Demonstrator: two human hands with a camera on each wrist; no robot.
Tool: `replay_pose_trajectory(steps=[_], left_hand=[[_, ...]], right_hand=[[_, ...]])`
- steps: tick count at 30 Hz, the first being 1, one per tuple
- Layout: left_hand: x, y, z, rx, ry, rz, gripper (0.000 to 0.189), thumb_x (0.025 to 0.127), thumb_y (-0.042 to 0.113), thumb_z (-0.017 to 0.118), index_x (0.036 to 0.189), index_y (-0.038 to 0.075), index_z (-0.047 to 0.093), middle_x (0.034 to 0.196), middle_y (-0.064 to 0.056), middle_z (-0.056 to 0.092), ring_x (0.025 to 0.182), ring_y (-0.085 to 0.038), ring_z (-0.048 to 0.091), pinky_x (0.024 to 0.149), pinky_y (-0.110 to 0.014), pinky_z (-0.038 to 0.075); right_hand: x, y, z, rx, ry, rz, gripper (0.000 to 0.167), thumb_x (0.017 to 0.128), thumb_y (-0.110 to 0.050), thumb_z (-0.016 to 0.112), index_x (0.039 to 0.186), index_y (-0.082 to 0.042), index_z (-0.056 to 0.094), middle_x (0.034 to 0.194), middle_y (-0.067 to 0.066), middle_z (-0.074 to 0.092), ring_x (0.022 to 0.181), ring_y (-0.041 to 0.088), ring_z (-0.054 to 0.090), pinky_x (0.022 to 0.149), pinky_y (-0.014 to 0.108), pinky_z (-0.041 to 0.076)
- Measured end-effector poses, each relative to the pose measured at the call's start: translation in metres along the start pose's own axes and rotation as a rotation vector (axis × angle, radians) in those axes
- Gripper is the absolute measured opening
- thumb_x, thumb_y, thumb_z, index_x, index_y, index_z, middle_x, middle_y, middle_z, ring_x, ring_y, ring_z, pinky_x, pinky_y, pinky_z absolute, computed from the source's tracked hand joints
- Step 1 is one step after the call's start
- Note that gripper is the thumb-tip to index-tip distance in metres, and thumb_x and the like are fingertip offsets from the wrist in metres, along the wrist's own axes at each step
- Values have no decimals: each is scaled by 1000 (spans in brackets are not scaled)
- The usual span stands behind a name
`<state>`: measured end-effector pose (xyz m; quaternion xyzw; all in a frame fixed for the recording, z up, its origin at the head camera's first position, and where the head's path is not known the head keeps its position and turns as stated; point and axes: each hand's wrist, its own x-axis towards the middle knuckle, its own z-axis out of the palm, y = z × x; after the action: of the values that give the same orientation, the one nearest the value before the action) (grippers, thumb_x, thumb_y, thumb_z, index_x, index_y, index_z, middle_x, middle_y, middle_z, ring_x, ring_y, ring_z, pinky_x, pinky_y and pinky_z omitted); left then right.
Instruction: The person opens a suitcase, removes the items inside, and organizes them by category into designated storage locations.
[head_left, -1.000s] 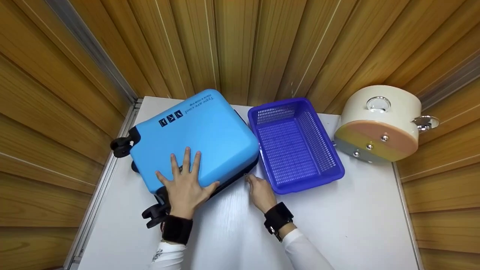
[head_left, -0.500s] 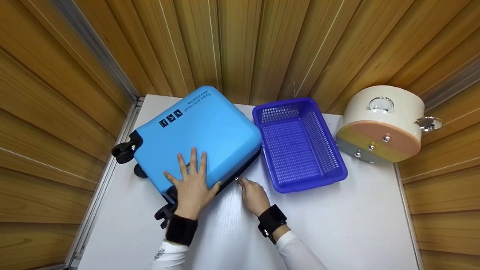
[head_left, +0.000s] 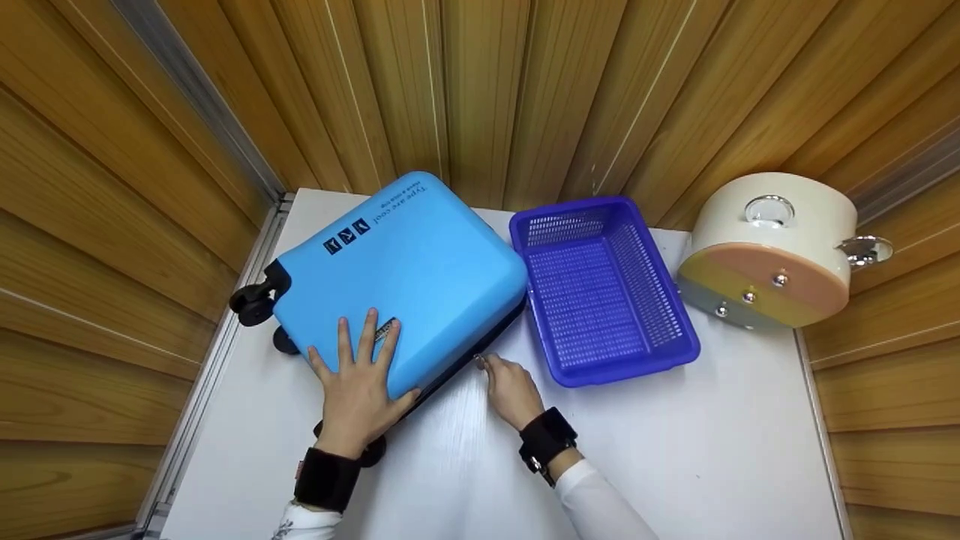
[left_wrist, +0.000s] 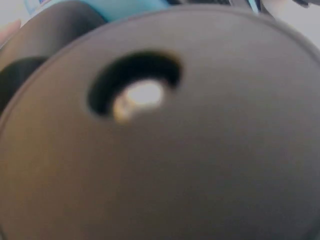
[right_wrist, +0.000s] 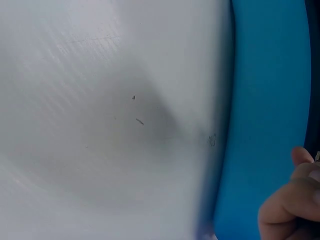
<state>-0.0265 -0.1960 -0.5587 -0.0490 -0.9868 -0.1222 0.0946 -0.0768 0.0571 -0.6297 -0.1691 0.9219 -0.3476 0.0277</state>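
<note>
A light blue hard-shell suitcase lies on its side on the white table, its black wheels toward the left and front. My left hand rests on the shell with fingers spread, beside a small label. Against the dark seam at the suitcase's front side, my right hand pinches a small metal zipper pull. The right wrist view shows curled fingers at that seam, the pull mostly cut off by the frame edge. A dark, blurred suitcase wheel fills the left wrist view.
A purple plastic basket stands just right of the suitcase, close to its corner. Farther right is a cream rounded case with coloured drawers and metal knobs. Wood-panelled walls enclose the white table behind and at both sides.
My right hand has moved left along the seam with the zipper pull, then stayed about there. My left hand has slid left over the shell, uncovering the label. The suitcase has turned slightly.
</note>
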Motion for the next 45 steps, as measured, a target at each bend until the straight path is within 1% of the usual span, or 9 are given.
replay_pose_trajectory(steps=[8,13,18,24,29,33,36,40,45], left_hand=[[4,15,8,82,72,-47,111,71,69,83,162,21,40,170,-14,27,151,-57,19,101,-92,13],[15,40,15,144,7,-171,112,76,73,77,165,23,31,173,-13,17,153,-56,13,103,-91,14],[33,67,21,88,-35,-298,112,80,69,76,167,20,25,174,-15,9,154,-57,4,102,-91,7],[41,80,17,38,-96,-338,109,85,65,75,167,16,21,173,-19,4,152,-59,-3,101,-92,5],[33,63,-11,-76,-224,-223,101,90,59,73,166,13,25,173,-19,5,152,-59,-3,102,-92,4],[29,32,-35,-156,-357,-80,102,86,60,77,165,15,30,174,-15,8,154,-55,0,107,-88,4],[33,4,-45,-197,-398,19,105,79,60,83,164,21,33,174,-7,12,157,-49,3,108,-87,0],[40,-31,-39,-151,-305,159,115,67,60,90,163,28,36,173,0,19,158,-44,10,109,-86,0],[41,-57,-15,-4,-110,282,114,67,74,82,163,30,37,172,3,25,157,-41,18,110,-86,5]], right_hand=[[3,0,1,-1,17,-35,16,106,-8,56,105,-1,71,95,16,77,83,33,75,68,47,61],[5,-3,3,-22,6,-67,17,106,-9,56,103,-1,71,92,17,77,83,33,75,70,47,60],[3,-6,6,-48,-3,-107,15,105,-7,57,104,-1,70,92,14,77,83,32,75,69,45,60],[1,-4,7,-46,12,-114,14,104,-5,58,106,-1,71,94,15,78,85,33,76,72,46,61],[1,-4,6,-46,25,-111,14,104,-7,58,105,-3,72,94,14,78,85,32,76,71,46,61],[1,-5,4,-50,11,-91,15,105,-8,57,104,-5,72,95,13,78,86,31,76,72,46,61],[3,-5,4,-38,2,-77,17,105,-9,57,104,-4,73,97,14,78,87,32,76,74,46,61],[5,-5,3,-30,0,-67,17,105,-9,57,105,-3,73,97,14,78,88,32,76,74,47,61],[5,-4,3,-23,-14,-64,17,104,-7,57,107,-3,73,99,15,78,89,32,76,76,47,61]])
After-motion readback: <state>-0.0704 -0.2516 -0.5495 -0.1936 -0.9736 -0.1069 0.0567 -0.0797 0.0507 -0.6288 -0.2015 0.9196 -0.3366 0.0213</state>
